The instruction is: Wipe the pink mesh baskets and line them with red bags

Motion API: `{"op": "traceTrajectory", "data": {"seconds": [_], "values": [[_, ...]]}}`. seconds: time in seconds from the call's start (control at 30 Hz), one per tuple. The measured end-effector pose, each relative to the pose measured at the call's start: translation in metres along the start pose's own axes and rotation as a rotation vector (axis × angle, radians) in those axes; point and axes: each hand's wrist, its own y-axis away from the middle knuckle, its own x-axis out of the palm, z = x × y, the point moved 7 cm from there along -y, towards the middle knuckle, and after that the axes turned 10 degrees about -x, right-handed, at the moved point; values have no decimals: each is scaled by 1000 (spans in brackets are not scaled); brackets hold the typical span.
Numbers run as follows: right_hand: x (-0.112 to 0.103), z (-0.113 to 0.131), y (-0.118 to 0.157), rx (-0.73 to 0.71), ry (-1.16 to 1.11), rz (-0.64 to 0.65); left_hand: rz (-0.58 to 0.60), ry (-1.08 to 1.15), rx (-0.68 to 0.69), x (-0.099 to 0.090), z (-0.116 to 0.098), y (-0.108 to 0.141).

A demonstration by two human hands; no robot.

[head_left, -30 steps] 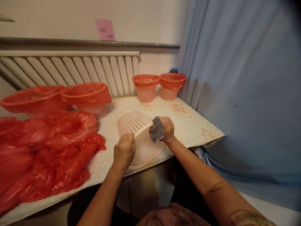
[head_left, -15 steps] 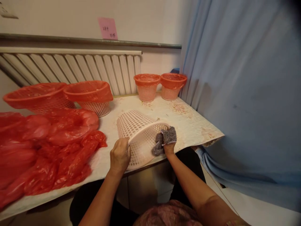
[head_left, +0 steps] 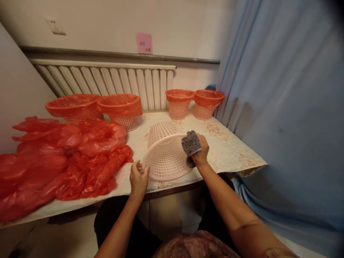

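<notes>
A pale pink perforated plastic wastebasket lies on its side on the table, its mouth towards me. My left hand is at the left edge of the rim, fingers curled outside and thumb against the rim, in a loose hold. In my right hand is a fuzzy grey cloth, wrapped over the right side of the rim. Part of the cloth hangs below the hand. The fingers under it are mostly hidden.
Crumpled red plastic bags cover the table's left side. Behind them stand two red-lined baskets; two more lined baskets stand at the back right. A radiator lines the wall. A blue curtain hangs on the right.
The basket has turned so its mouth faces me more squarely. My right hand with the cloth has moved up along the rim, and my left hand's grip has loosened. The view has shifted left.
</notes>
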Motion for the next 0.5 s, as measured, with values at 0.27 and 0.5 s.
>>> {"op": "traceTrajectory", "data": {"seconds": [0.27,0.5], "values": [[17,92,-36,-605,341,432,198,-74,507,28,-96,-21],[28,103,-24,-662,292,482,471,49,626,53,-104,-34]]}}
